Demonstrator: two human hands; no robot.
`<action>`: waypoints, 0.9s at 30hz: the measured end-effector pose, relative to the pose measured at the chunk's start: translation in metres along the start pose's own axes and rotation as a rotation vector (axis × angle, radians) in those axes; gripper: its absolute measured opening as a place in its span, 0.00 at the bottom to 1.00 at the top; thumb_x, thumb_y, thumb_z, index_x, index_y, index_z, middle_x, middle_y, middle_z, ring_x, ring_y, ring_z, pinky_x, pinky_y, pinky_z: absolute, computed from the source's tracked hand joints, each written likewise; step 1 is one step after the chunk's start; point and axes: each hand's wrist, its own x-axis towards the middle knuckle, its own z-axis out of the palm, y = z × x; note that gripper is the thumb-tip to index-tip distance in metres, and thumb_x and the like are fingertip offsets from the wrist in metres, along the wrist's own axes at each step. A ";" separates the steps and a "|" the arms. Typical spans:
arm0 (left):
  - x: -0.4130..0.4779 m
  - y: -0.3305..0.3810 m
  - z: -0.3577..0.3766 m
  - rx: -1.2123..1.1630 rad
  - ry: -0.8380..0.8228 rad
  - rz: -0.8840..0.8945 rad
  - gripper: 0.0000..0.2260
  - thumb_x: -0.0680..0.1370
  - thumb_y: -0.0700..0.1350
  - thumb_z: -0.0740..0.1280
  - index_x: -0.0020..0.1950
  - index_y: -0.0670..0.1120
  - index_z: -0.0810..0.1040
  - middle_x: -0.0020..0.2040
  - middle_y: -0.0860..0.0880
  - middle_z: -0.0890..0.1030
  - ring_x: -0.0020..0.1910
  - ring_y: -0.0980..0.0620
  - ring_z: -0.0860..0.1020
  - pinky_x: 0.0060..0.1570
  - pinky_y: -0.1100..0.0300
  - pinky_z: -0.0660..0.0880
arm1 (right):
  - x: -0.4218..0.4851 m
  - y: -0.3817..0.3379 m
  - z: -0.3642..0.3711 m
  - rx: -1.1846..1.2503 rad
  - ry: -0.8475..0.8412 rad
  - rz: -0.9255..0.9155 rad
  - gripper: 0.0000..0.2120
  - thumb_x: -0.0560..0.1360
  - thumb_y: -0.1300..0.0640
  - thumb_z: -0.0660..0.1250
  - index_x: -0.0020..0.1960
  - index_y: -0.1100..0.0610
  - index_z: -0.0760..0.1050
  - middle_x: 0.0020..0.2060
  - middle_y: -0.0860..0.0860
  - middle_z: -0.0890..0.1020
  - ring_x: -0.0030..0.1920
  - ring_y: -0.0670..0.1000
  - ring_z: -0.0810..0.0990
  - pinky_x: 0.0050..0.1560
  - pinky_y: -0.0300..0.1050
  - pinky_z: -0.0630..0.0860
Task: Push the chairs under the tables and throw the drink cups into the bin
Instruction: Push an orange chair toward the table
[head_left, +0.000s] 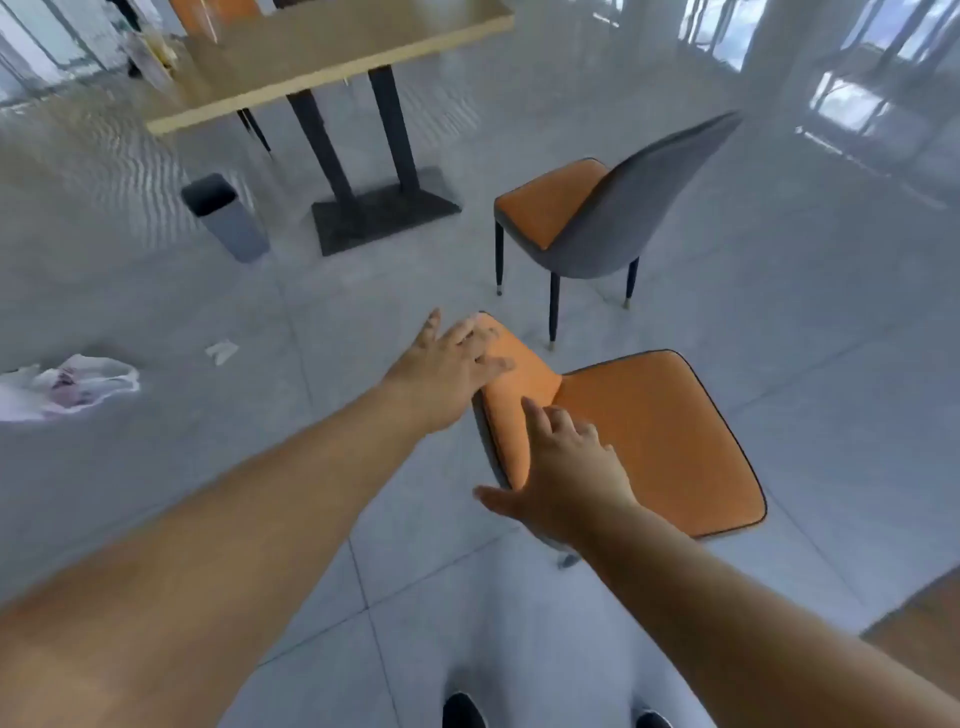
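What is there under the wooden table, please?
Two dark posts on a flat black base plate, and thin chair legs behind them. The grey bin stands beside the base. The tabletop covers that chair's seat.

The drink cups (150, 57) on the table (332, 47) are blurred; the left edge crops a plastic bag (78, 384).

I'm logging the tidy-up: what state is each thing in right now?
Near chair: out in the open, untucked.
Far chair: upright, out from the table.
Drink cup: on the table, blurred.
Bin: upright, open top, beside table base.
Left hand: open, on near chair's backrest.
Right hand: open, at the same backrest.
Plastic bag: crumpled on floor.
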 end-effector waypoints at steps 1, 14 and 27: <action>0.008 -0.001 0.004 0.052 -0.018 0.032 0.32 0.83 0.43 0.62 0.85 0.59 0.55 0.86 0.44 0.50 0.84 0.39 0.47 0.79 0.29 0.49 | 0.002 -0.004 0.006 0.001 -0.056 0.025 0.60 0.64 0.17 0.62 0.83 0.46 0.41 0.79 0.52 0.62 0.74 0.63 0.66 0.67 0.70 0.71; -0.026 0.000 0.042 -0.008 0.009 0.098 0.13 0.86 0.46 0.59 0.69 0.53 0.75 0.68 0.50 0.75 0.80 0.44 0.61 0.74 0.21 0.40 | -0.014 0.005 0.039 -0.181 -0.214 -0.073 0.47 0.74 0.43 0.70 0.79 0.35 0.40 0.53 0.50 0.72 0.43 0.55 0.74 0.32 0.48 0.75; -0.117 0.057 0.040 -0.634 -0.149 -0.247 0.11 0.80 0.59 0.71 0.54 0.57 0.72 0.50 0.54 0.74 0.50 0.50 0.75 0.48 0.53 0.76 | 0.001 0.064 0.001 -0.299 -0.195 -0.226 0.24 0.77 0.64 0.61 0.66 0.43 0.73 0.55 0.49 0.80 0.52 0.55 0.81 0.51 0.53 0.81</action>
